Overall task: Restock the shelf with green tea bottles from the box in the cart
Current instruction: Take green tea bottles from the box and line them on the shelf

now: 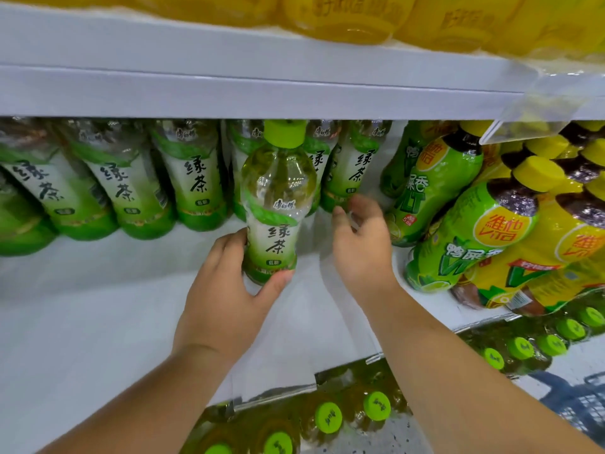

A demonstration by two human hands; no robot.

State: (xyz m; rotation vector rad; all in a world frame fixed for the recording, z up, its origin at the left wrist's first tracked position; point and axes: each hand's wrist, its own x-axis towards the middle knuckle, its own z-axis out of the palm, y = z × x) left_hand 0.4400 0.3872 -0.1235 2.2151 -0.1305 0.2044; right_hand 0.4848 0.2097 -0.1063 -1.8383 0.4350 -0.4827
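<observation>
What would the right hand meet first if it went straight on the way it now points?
Probably the green tea bottle at the back, right ahead of the right hand; depth is unclear, so it may already touch.

Glossy clear plastic bottle (277, 198), matt white shelf (98, 306)

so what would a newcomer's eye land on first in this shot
The left hand grips a green tea bottle near its base, upright at mid-shelf in front of the row of matching bottles at the back. The right hand hovers just right of it, holding nothing. At far right, yellow-capped bottles crowd the white shelf.
</observation>
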